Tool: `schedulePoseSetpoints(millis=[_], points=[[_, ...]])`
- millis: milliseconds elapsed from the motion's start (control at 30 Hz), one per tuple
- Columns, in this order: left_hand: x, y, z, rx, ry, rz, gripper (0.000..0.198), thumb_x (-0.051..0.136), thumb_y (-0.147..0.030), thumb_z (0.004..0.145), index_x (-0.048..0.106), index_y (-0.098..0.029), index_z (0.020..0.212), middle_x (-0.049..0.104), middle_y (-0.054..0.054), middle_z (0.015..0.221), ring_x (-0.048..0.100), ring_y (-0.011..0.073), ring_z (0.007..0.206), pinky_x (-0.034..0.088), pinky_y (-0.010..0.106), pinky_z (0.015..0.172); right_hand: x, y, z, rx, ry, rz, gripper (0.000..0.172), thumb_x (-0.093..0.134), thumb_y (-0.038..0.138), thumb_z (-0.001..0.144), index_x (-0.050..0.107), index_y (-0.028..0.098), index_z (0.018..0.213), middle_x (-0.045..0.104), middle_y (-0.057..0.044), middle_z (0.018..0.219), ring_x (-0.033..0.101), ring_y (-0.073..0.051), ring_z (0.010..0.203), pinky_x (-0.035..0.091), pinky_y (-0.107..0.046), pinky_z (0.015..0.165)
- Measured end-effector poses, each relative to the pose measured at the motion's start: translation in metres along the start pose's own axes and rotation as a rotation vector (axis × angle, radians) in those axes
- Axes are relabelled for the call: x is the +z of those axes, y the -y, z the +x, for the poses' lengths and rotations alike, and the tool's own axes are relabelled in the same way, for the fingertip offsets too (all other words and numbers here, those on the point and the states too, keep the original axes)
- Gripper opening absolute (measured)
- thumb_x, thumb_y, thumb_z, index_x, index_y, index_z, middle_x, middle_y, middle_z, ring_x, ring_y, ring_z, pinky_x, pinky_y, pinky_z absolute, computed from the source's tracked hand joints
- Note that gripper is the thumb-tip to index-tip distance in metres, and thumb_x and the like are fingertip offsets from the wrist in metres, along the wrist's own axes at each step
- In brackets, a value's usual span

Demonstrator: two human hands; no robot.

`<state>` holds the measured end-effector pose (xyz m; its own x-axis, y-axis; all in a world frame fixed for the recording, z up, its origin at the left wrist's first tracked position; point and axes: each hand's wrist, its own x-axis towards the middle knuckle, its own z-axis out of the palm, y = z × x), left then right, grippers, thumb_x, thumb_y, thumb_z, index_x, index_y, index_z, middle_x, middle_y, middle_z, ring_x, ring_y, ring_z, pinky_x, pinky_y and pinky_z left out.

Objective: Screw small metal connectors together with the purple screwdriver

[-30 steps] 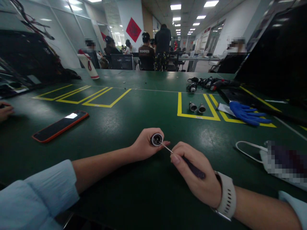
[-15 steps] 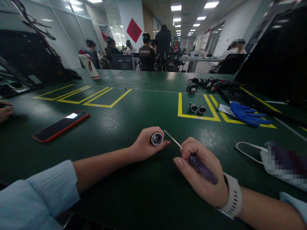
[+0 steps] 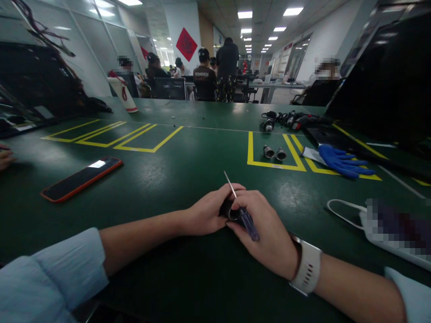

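My left hand (image 3: pixel 206 211) is closed around a dark cylindrical connector (image 3: pixel 225 209), its round metal rim turned toward me. My right hand (image 3: pixel 271 235) grips a screwdriver (image 3: pixel 249 224) with a translucent purple handle. The thin shaft points up and away, over the fingers of my left hand, clear of the connector's opening. My right fingers meet the connector's near end, so the inside of the connector is mostly hidden. Two similar metal connectors, a left one (image 3: pixel 268 151) and a right one (image 3: pixel 280 154), rest inside a yellow taped outline farther back.
On the left lies a phone (image 3: pixel 82 179) in a red case, with another person's hand (image 3: pixel 6 158) at the edge. A blue glove (image 3: pixel 343 161), a face mask (image 3: pixel 370 224) and black cabled parts (image 3: pixel 283 119) lie to the right. A paper cup (image 3: pixel 124 95) stands farther back.
My right hand has moved left and met the connector in my left hand. The screwdriver has swung more upright, and the connector's open face is now partly covered.
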<state>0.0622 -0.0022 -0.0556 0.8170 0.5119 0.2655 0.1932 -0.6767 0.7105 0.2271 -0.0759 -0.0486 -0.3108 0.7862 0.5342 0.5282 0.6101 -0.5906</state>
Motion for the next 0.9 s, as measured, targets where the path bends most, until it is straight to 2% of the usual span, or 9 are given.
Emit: schedulePoseSetpoints(millis=[133, 200, 333, 400, 467, 533, 600, 767, 900], points=[[0.000, 0.001, 0.001, -0.014, -0.020, 0.041, 0.062, 0.063, -0.009, 0.071, 0.038, -0.019, 0.127, 0.056, 0.012, 0.121, 0.055, 0.0244, 0.112, 0.044, 0.041, 0.095, -0.002, -0.001, 0.001, -0.051, -0.001, -0.017, 0.023, 0.054, 0.003, 0.077, 0.049, 0.022, 0.089, 0.061, -0.006, 0.092, 0.056, -0.021, 0.086, 0.048, -0.038, 0.074], [0.000, 0.003, 0.001, -0.012, -0.088, 0.112, 0.058, 0.063, -0.011, 0.073, 0.040, -0.019, 0.125, 0.054, 0.012, 0.123, 0.052, 0.0245, 0.115, 0.042, 0.043, 0.098, -0.006, -0.003, 0.003, -0.088, -0.047, -0.025, 0.023, 0.055, 0.004, 0.078, 0.049, 0.023, 0.090, 0.061, -0.006, 0.093, 0.057, -0.021, 0.087, 0.048, -0.037, 0.075], [0.000, 0.008, 0.004, -0.055, -0.321, 0.267, 0.057, 0.061, -0.015, 0.076, 0.037, -0.018, 0.127, 0.046, 0.014, 0.130, 0.043, 0.0260, 0.123, 0.041, 0.046, 0.100, -0.019, -0.016, 0.015, -0.125, -0.246, -0.148, 0.024, 0.059, 0.009, 0.078, 0.047, 0.024, 0.092, 0.059, -0.006, 0.098, 0.057, -0.023, 0.093, 0.046, -0.039, 0.080], [0.000, 0.008, 0.005, -0.089, -0.357, 0.300, 0.058, 0.060, -0.015, 0.076, 0.035, -0.019, 0.128, 0.044, 0.013, 0.130, 0.042, 0.0262, 0.123, 0.042, 0.047, 0.100, -0.027, -0.030, 0.027, -0.131, -0.388, -0.251, 0.024, 0.059, 0.010, 0.078, 0.047, 0.023, 0.093, 0.059, -0.007, 0.100, 0.056, -0.024, 0.096, 0.044, -0.041, 0.085], [0.000, 0.007, 0.006, -0.110, -0.322, 0.311, 0.056, 0.059, -0.015, 0.078, 0.036, -0.020, 0.128, 0.045, 0.012, 0.130, 0.043, 0.0260, 0.122, 0.042, 0.048, 0.099, -0.036, -0.047, 0.041, -0.075, -0.518, -0.336, 0.023, 0.060, 0.011, 0.076, 0.046, 0.022, 0.092, 0.057, -0.008, 0.098, 0.054, -0.024, 0.096, 0.043, -0.041, 0.086], [0.000, 0.004, 0.005, -0.122, -0.267, 0.308, 0.053, 0.059, -0.017, 0.079, 0.038, -0.022, 0.128, 0.045, 0.011, 0.130, 0.044, 0.0258, 0.121, 0.043, 0.048, 0.099, -0.046, -0.067, 0.054, 0.083, -0.624, -0.467, 0.024, 0.061, 0.014, 0.074, 0.046, 0.021, 0.092, 0.055, -0.007, 0.097, 0.053, -0.024, 0.093, 0.044, -0.040, 0.083], [-0.001, 0.003, 0.004, -0.137, -0.229, 0.295, 0.050, 0.059, -0.018, 0.080, 0.040, -0.022, 0.126, 0.045, 0.010, 0.130, 0.046, 0.0256, 0.120, 0.044, 0.047, 0.099, -0.056, -0.087, 0.064, 0.243, -0.688, -0.574, 0.025, 0.062, 0.014, 0.071, 0.046, 0.020, 0.090, 0.054, -0.008, 0.098, 0.050, -0.025, 0.096, 0.040, -0.042, 0.087], [-0.002, 0.003, 0.002, -0.161, -0.165, 0.265, 0.045, 0.058, -0.017, 0.080, 0.045, -0.021, 0.123, 0.047, 0.010, 0.129, 0.048, 0.0250, 0.118, 0.044, 0.046, 0.098, -0.069, -0.130, 0.067, 0.431, -0.724, -0.627, 0.029, 0.060, 0.006, 0.065, 0.047, 0.017, 0.087, 0.054, -0.011, 0.098, 0.049, -0.028, 0.096, 0.038, -0.045, 0.088], [-0.003, 0.003, 0.002, -0.170, -0.107, 0.273, 0.042, 0.058, -0.019, 0.081, 0.047, -0.020, 0.122, 0.049, 0.008, 0.127, 0.048, 0.0229, 0.118, 0.042, 0.045, 0.100, -0.070, -0.149, 0.061, 0.554, -0.693, -0.638, 0.030, 0.061, 0.005, 0.063, 0.048, 0.016, 0.088, 0.054, -0.013, 0.098, 0.049, -0.030, 0.096, 0.039, -0.046, 0.085]])
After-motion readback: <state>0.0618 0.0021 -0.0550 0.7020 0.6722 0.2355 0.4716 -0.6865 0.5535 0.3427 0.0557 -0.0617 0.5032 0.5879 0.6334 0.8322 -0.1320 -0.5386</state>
